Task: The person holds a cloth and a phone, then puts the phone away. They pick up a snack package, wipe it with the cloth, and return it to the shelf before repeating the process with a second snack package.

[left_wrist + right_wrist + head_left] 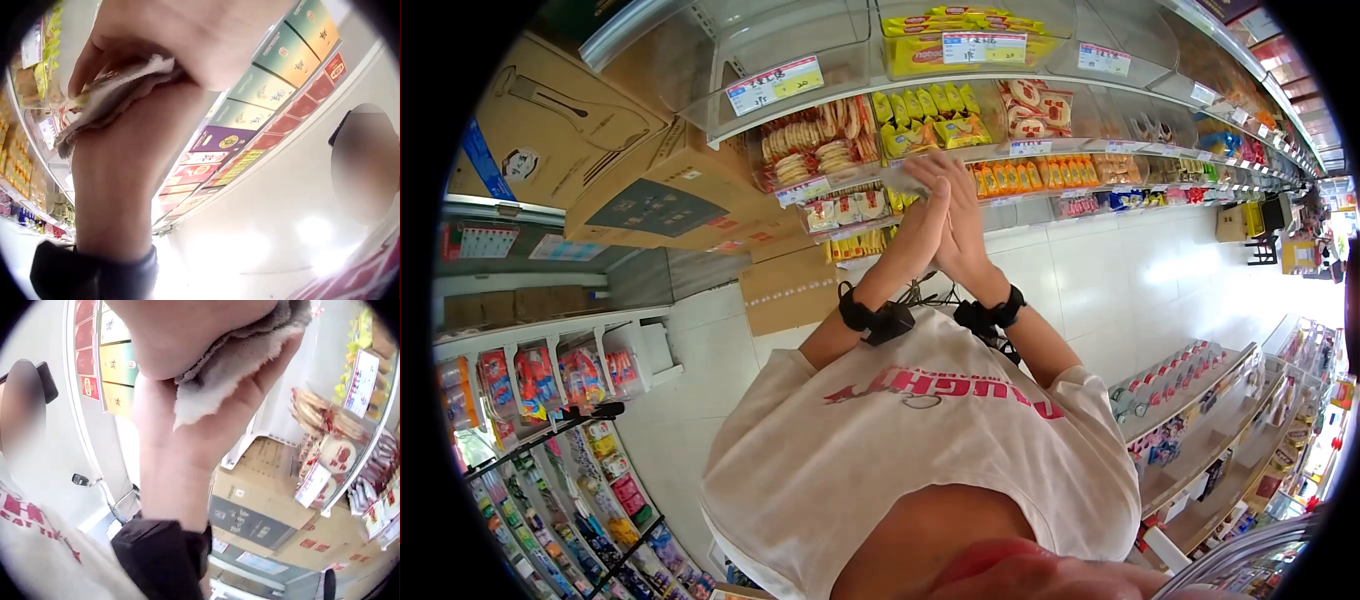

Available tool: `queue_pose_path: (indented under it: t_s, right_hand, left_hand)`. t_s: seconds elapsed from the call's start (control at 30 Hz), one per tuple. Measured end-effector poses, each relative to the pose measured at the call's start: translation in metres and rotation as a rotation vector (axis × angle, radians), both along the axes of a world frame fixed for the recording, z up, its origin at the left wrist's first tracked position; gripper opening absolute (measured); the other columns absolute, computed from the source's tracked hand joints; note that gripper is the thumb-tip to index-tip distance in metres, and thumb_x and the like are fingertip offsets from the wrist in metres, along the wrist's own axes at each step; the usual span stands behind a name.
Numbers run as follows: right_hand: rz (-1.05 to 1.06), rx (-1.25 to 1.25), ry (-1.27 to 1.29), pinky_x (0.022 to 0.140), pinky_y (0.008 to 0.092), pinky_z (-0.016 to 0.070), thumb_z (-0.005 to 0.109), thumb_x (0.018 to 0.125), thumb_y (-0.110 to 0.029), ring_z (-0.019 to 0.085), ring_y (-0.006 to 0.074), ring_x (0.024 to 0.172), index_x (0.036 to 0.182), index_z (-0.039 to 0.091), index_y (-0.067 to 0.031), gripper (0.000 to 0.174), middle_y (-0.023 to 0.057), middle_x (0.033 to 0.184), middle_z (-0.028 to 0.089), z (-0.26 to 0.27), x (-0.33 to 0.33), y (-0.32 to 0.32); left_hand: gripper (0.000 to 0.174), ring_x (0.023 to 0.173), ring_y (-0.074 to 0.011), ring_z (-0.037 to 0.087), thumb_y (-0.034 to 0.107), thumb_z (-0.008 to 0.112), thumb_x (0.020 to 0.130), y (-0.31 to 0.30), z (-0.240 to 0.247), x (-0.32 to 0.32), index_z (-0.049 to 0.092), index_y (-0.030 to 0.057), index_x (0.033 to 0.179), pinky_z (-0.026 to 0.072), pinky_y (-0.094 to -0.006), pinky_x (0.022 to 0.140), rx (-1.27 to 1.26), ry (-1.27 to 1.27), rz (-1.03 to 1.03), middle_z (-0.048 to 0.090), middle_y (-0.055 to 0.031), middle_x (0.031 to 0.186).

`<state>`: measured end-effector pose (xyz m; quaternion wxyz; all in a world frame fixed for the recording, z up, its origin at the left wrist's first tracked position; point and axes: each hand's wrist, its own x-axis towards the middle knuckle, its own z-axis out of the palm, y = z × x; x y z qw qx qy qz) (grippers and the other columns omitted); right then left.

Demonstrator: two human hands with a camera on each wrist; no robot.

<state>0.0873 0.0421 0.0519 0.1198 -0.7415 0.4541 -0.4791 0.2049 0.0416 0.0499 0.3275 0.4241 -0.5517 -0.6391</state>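
In front of the chest, my left hand and right hand press together, palm to palm. Their fingers point toward the shelf and look mostly straight in the head view, with blurred fingertips. A folded white-and-grey tissue with ragged edges lies between the palms. In the right wrist view the tissue rests against the left palm, with the heel of the right hand over it. Parts of both palms are hidden by the tissue and by each other. Each wrist wears a black band.
A shelf of packaged snacks stands just ahead of the hands. Cardboard boxes are stacked at the left, and another carton sits low beside the shelf. Low shelving stands at the right; a goods rack is at lower left.
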Motion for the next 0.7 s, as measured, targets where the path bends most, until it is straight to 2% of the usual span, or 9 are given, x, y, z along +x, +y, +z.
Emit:
queue_pose_path:
  t_s: [0.03,0.2,0.27,0.3,0.37,0.43,0.53,0.6,0.7]
  right_hand:
    - [0.046,0.018,0.043,0.112,0.0452,0.0346,0.046,0.096,-0.018,0.049,0.0415,0.126,0.129,0.055,0.0012,0.04,0.0224,0.13,0.057,0.003,0.002,0.001]
    - [0.012,0.419,-0.023,0.106,0.0424,0.0407,0.049,0.096,-0.013,0.052,0.0385,0.122,0.138,0.05,-0.0005,0.044,0.0242,0.13,0.056,-0.04,-0.007,-0.009]
    - [-0.15,0.223,-0.015,0.103,0.0415,0.043,0.053,0.094,-0.011,0.054,0.0381,0.118,0.141,0.047,-0.0003,0.048,0.0245,0.129,0.055,-0.067,-0.012,-0.004]
    - [-0.192,0.301,-0.095,0.1,0.0384,0.0459,0.05,0.102,-0.03,0.06,0.0287,0.115,0.135,0.051,-0.0003,0.044,0.0147,0.129,0.06,-0.075,-0.016,-0.004]
    - [0.017,0.633,-0.72,0.096,0.0361,0.0476,0.051,0.104,-0.031,0.06,0.0227,0.115,0.133,0.052,-0.002,0.042,0.0121,0.128,0.061,-0.117,-0.017,-0.009]
    - [0.24,0.797,-1.133,0.083,0.0278,0.0511,0.056,0.103,-0.032,0.064,0.0109,0.099,0.125,0.059,-0.0048,0.035,0.0058,0.111,0.066,-0.091,-0.013,0.006]
    - [0.027,0.98,-0.913,0.071,0.0238,0.0499,0.058,0.102,-0.031,0.063,0.0074,0.082,0.113,0.066,-0.0045,0.03,-0.0001,0.091,0.067,-0.053,-0.005,0.024]
    - [-0.097,0.761,-0.825,0.063,0.0226,0.047,0.06,0.101,-0.03,0.057,0.004,0.072,0.105,0.07,-0.0019,0.03,-0.0035,0.083,0.066,-0.047,0.0,0.031]
    - [-0.174,0.666,-0.772,0.06,0.0238,0.0459,0.06,0.101,-0.029,0.054,0.0037,0.07,0.103,0.07,0.0001,0.03,-0.0033,0.082,0.066,-0.035,-0.012,0.042]
  left_hand:
    - [0.072,0.075,-0.0225,0.058,0.056,0.026,0.106,0.008,0.009,-0.002,0.057,-0.0054,0.084,0.0468,-0.0365,0.072,-0.102,0.058,0.126,0.06,-0.0135,0.076]
    - [0.045,0.079,-0.019,0.059,0.038,0.045,0.105,0.004,0.008,0.026,0.06,-0.0037,0.096,0.047,-0.034,0.071,-0.126,-0.123,-0.045,0.061,-0.0139,0.078]
    - [0.034,0.079,-0.0179,0.06,0.03,0.052,0.103,0.006,0.013,0.029,0.061,-0.003,0.1,0.0467,-0.033,0.069,-0.234,-0.087,-0.037,0.061,-0.0131,0.077]
    - [0.03,0.077,-0.0173,0.06,0.026,0.054,0.102,0.006,0.012,0.028,0.061,-0.0029,0.101,0.0465,-0.0325,0.068,-0.316,-0.02,0.02,0.061,-0.0121,0.076]
    - [0.028,0.069,-0.016,0.058,0.024,0.059,0.1,0.002,0.003,0.034,0.061,-0.004,0.1,0.0449,-0.0322,0.062,-0.343,0.005,0.078,0.06,-0.009,0.071]
    - [0.032,0.06,-0.015,0.055,0.027,0.063,0.098,-0.006,-0.007,0.047,0.062,-0.0058,0.097,0.0427,-0.0328,0.055,-0.244,-0.1,0.069,0.059,-0.0062,0.066]
    - [0.038,0.055,-0.0126,0.046,0.03,0.066,0.097,-0.012,-0.025,0.045,0.062,-0.0063,0.09,0.0389,-0.0346,0.051,-0.276,-0.158,0.076,0.058,-0.0053,0.063]
    - [0.039,0.054,-0.0116,0.044,0.031,0.067,0.096,-0.011,-0.022,0.045,0.062,-0.006,0.087,0.0384,-0.0346,0.05,-0.268,-0.345,-0.031,0.058,-0.0054,0.062]
    - [0.037,0.057,-0.0045,0.049,0.032,0.069,0.095,-0.011,-0.02,0.037,0.067,-0.0048,0.094,0.0403,-0.0265,0.051,-0.098,-0.152,-0.158,0.061,0.0,0.069]
